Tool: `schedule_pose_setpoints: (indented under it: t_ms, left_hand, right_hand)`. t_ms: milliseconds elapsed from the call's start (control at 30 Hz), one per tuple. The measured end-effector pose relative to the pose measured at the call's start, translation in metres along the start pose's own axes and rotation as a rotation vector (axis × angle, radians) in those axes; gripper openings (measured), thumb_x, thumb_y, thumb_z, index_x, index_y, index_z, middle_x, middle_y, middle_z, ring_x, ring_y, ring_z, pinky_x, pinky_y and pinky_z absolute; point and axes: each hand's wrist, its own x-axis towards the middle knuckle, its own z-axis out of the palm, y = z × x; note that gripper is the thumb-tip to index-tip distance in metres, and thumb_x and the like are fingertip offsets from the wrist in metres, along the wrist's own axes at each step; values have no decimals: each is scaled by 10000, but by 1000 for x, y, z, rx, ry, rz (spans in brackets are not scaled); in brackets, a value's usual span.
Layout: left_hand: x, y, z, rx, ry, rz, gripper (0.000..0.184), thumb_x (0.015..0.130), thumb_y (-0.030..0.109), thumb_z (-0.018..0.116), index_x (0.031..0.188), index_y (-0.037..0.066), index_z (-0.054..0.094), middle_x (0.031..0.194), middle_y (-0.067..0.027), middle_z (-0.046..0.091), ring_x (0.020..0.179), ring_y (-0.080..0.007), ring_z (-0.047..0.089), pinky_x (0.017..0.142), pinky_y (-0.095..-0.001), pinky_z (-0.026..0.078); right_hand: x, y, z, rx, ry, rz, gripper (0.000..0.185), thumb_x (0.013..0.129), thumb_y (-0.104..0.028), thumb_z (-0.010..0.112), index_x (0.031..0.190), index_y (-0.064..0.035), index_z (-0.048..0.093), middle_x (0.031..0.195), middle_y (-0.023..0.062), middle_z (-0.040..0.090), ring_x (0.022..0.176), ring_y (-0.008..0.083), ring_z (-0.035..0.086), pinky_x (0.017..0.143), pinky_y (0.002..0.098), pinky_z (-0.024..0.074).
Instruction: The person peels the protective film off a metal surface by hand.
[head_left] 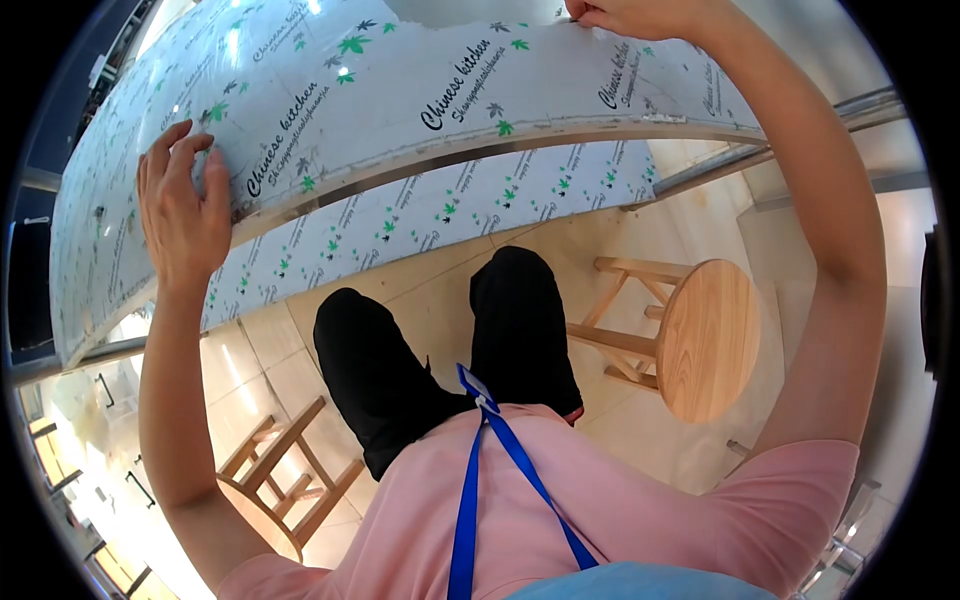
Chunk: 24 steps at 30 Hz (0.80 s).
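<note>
In the head view, a metal table is covered with white protective film [380,100] printed with green leaves and "Chinese kitchen". The film has a ragged edge at the top of the view, with bare shiny metal [480,10] beyond it. My right hand [650,15] is at that edge, its fingers closed in a pinch on the film; the upper part of the hand is cut off by the frame. My left hand [187,205] lies on the film near the table's front left, fingers bent and apart, holding nothing.
Below the tabletop is a lower shelf [440,205] wrapped in the same film. A wooden stool [710,340] stands right of my legs, another wooden stool [285,470] to the left. A metal rail [710,172] runs at the table's right side. A blue lanyard [466,510] hangs from my neck.
</note>
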Motion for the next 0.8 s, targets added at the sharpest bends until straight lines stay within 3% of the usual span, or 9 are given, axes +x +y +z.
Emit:
schedule_pose_setpoints:
  t_ms: [167,267,367,600,700,800]
  left_hand:
    - [-1,2,-2,-16,5,-43,296,933,222,494,1062,3,645,1256,-165,571,1170,-352,524,998,-406,402]
    - [-1,1,-1,-7,1,-53,294,930,217,495,1061,2,646,1256,-162,571,1176,-347,522,1003,-402,398]
    - [0,1,0,-42,23,-45,266,895,201,534,1030,7,657,1231,-160,584,1146,-342,531,991,-417,403]
    - [3,0,-2,-17,4,25,221,872,193,599,1018,42,667,1247,-131,578,1146,-348,529,987,-418,403]
    - [35,28,-25,137,90,284,214,861,185,629,1017,43,663,1239,-125,585,1119,-338,552,960,-411,427]
    - [89,89,-22,-313,-81,277,210,882,161,652,1021,4,646,1242,-127,599,1135,-277,585,945,-334,444]
  right_hand:
    - [4,-3,-3,9,-23,39,193,770,-158,592,843,-17,702,804,195,669,785,366,638,720,452,493]
    - [13,-14,-8,-166,-140,17,210,741,-174,602,838,-19,705,776,193,667,760,362,641,703,456,497]
    - [18,-3,2,-179,-81,-21,231,714,-195,607,828,-21,706,768,200,667,743,362,642,681,449,498]
    - [10,26,26,280,110,20,226,743,-185,624,882,-30,712,808,146,701,745,263,656,681,382,503]
    - [8,32,29,445,119,27,226,773,-185,627,922,-39,715,834,108,711,761,217,654,697,353,505]
    - [1,37,32,516,116,17,228,789,-186,625,938,-39,715,855,100,713,775,211,654,713,343,508]
